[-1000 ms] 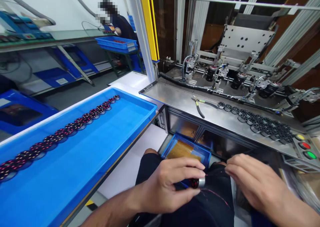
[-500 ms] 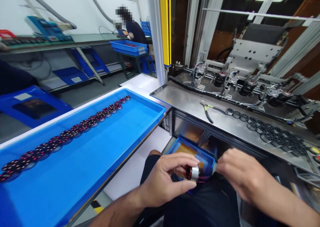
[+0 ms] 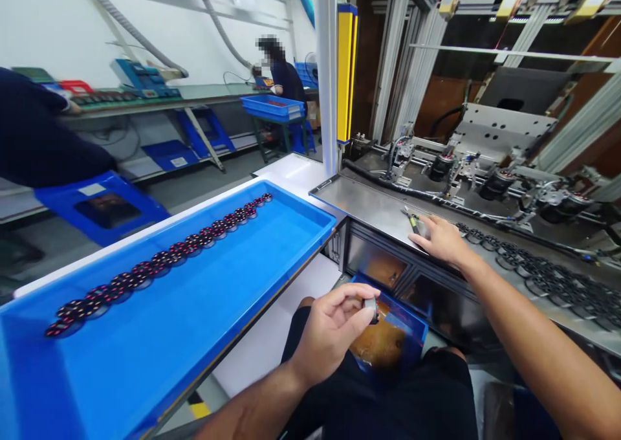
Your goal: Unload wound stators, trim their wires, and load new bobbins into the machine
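My left hand (image 3: 330,327) is closed round a small round motor part (image 3: 370,309) with a silver rim, held over my lap above a small blue bin (image 3: 388,336). My right hand (image 3: 439,238) is stretched out to the steel bench (image 3: 369,204) and rests on a pair of green-handled pliers (image 3: 412,222); its fingers curl over the handles. Just right of that hand lies a row of black ring-shaped parts (image 3: 533,268).
A large blue tray (image 3: 194,297) at my left carries a long row of copper-wound stators (image 3: 160,262). Behind the bench stands a winding machine (image 3: 485,168) with several motor fixtures. Another person (image 3: 286,81) works at a far bench, and a dark sleeve (image 3: 43,129) shows at the left.
My right hand has left the part in my lap and moved up and forward onto the pliers. My left hand still holds the part. The view has tilted upward.
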Demonstrator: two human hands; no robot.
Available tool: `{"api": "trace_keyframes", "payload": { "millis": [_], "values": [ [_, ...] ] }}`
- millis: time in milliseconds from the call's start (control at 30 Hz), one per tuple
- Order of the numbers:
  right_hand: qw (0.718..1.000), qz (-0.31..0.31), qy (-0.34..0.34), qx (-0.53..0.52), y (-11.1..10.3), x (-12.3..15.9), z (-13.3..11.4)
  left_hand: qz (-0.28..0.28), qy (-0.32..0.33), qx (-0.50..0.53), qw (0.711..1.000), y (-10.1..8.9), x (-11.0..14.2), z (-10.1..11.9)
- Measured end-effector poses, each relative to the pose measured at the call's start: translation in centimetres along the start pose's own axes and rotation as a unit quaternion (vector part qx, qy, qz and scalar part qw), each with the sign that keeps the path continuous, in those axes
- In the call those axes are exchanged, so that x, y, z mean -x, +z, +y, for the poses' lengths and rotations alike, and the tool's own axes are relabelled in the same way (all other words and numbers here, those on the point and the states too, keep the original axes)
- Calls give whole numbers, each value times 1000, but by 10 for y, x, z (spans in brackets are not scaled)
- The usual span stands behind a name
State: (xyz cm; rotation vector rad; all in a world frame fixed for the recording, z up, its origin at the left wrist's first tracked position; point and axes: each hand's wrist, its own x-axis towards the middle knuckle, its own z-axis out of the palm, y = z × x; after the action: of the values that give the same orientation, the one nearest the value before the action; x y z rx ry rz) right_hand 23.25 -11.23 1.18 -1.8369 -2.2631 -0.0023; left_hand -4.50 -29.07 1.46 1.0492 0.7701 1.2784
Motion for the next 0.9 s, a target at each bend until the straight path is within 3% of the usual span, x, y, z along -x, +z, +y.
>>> {"api": "trace_keyframes", "payload": {
  "millis": [233,333,467,567,600,733,900],
  "values": [
    [991,9,0,-134,-20,4,3,20,-24,-21,999,11,-1,1],
    [968,36,18,-249,-37,28,3,28,-22,-44,998,15,-2,1],
    [918,37,12,-395,-43,112,-14,41,6,-79,996,16,-4,0],
    [844,-22,21,-536,-24,193,-42,23,8,-63,998,20,-6,0],
    [838,-18,38,-544,-16,217,-53,4,7,-49,999,22,-6,0],
    [868,51,5,-494,10,271,-87,-62,-1,-9,998,36,-4,-2],
    [915,112,-30,-387,8,271,-94,-51,34,-30,998,49,0,-9]
  ]
}}
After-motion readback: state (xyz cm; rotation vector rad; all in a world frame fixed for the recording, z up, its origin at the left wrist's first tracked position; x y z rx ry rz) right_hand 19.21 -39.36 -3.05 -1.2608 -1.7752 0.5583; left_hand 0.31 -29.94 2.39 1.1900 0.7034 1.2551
